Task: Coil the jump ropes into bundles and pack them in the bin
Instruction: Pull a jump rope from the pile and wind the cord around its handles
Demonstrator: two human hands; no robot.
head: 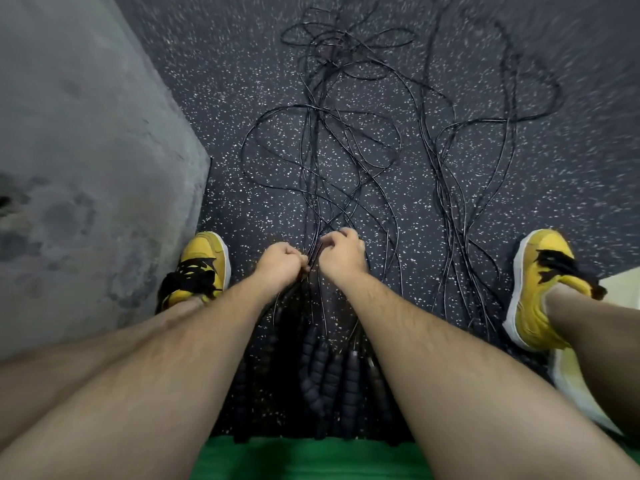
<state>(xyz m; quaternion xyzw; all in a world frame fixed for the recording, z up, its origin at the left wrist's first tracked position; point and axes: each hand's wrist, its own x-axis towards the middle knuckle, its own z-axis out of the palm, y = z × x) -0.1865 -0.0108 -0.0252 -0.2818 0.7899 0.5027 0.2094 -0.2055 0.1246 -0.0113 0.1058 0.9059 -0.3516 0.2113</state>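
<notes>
Jump ropes (332, 161), thin and black, sprawl tangled over the speckled floor (225, 81), between my left shoe (204, 261) and right shoe (540, 289), both yellow. A grey wall (86, 150) closes the left side, while floor lies open ahead and to the right. My left hand (282, 263) and right hand (343, 252), side by side, each curl around cords. I count at least four ribbed handles (325, 372); the cords are too tangled to count.
</notes>
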